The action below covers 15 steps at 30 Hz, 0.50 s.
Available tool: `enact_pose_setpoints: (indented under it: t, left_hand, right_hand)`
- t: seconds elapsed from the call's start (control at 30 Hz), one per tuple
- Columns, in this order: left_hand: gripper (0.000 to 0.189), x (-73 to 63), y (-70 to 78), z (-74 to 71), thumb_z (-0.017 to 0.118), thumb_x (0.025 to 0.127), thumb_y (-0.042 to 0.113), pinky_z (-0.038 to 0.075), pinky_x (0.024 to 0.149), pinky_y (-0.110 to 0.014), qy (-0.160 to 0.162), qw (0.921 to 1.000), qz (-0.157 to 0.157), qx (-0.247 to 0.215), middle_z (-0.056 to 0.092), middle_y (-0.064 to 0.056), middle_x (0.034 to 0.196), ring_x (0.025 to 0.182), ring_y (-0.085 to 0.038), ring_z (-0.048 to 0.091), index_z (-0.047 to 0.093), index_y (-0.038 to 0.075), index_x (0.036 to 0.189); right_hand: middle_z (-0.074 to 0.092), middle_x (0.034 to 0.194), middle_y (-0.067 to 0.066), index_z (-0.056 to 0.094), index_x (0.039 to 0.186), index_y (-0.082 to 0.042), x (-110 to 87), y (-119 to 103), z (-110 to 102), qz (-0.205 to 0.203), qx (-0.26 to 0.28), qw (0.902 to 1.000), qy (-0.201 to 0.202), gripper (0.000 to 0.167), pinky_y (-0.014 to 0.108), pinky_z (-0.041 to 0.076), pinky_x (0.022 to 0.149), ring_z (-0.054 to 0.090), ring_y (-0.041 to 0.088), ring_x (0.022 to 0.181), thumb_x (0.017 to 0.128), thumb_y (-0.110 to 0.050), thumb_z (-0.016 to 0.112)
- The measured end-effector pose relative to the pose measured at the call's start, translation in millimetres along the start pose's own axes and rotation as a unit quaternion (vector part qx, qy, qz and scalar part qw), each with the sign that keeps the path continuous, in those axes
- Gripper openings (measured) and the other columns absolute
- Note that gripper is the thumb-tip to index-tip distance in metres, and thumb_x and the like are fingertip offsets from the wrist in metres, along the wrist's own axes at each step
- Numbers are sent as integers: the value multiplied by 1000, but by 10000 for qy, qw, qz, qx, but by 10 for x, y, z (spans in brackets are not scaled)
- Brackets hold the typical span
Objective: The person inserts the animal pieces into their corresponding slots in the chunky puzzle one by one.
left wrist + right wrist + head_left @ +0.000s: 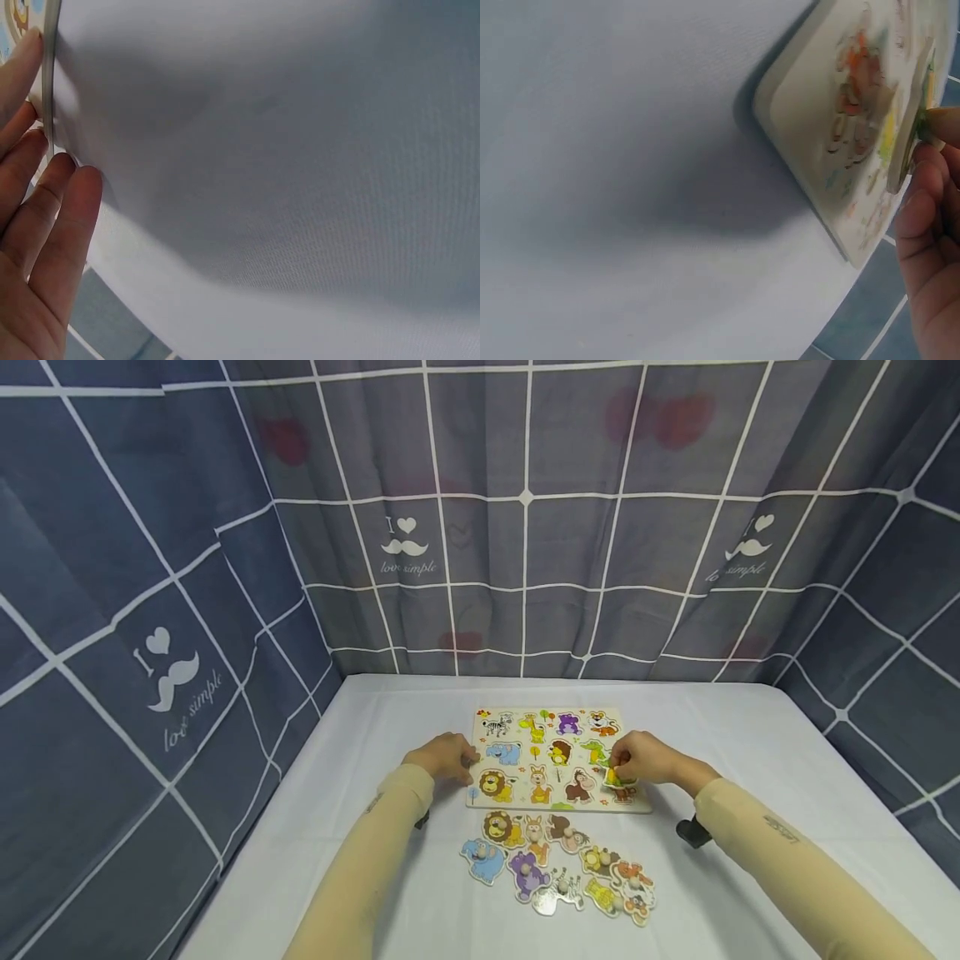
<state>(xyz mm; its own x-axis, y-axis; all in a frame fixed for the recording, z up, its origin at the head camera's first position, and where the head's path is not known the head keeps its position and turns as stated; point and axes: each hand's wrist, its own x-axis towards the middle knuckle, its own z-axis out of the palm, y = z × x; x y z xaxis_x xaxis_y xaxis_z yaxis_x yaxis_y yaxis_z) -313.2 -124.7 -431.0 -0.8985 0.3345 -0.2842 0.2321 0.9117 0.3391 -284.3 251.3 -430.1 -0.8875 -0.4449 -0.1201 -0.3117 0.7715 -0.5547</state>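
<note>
A wooden animal puzzle board [551, 802] lies flat on the table, with animal pictures in rows. My left hand [444, 755] is at its left edge. In the left wrist view, the thumb [22, 71] reaches over the board's face while the relaxed, fairly straight fingers meet the rim. Over the board's right part, my right hand [647, 758] pinches a green and yellow animal puzzle piece [619, 779] by its knob. That piece stands tilted near the lower right picture, just below the crocodile picture [596, 752]; the right wrist view shows it edge-on.
Several loose knobbed pieces lie in front of the board, among them a lion [502, 829], an elephant [483, 862], a purple hippo [528, 878], a zebra [558, 893] and a giraffe [602, 897]. A white cloth [405, 710] covers the table. Checked curtains [480, 568] surround it.
</note>
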Motion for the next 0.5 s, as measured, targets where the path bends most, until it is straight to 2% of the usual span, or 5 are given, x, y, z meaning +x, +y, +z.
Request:
enact_pose_setpoints:
  t: [0.2,0.5]
  left_hand:
    - [51,25,24,24,85,77,28,41,117,-45,11,10000,31,84,62,1,139,132,-25,53,70,22,126]
    - [51,6,19,0,84,78,27,40,118,-44,9,10000,21,26,61,2,141,133,-25,52,70,21,126]
  right_hand:
    - [59,69,-1,70,80,-7,45,23,18,-27,-83,9999,126,10,22,43,57,51,11,65,81,2,65]
    - [60,71,-1,70,80,-6,132,20,37,58,-78,9999,113,9,23,44,58,51,12,66,81,2,66]
